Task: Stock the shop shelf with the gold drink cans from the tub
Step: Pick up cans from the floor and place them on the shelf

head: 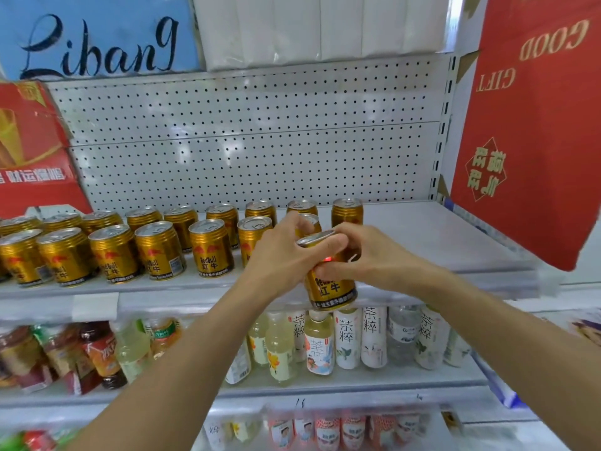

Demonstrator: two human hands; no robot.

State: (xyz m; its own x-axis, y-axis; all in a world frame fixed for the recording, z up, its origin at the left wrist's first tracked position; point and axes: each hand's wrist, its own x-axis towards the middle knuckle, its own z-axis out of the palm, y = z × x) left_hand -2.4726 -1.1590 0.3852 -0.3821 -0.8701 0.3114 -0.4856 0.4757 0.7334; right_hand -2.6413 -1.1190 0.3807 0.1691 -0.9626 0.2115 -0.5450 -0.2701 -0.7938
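Both hands' grip [325, 255] curled round one gold can [333, 289], its label half hidden by fingers [328, 271].

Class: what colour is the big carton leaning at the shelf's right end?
Red with gold lettering, seen in the head view.

"RedBull 红牛" on gold cans [211, 249], "Libang" on blue sign [97, 37], "茶粹" on bottles [347, 336]

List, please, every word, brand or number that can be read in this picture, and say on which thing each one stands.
"Libang": blue sign, top left.
"RedBull" and "红牛": gold can on the shelf, and the held can.
"GOOD GIFT", upside down: red box, right.
"茶粹": white bottles, lower shelf.
"16", handwritten: lower shelf edge.
Characters on the left red carton, can small print and bottom-row labels: unreadable.
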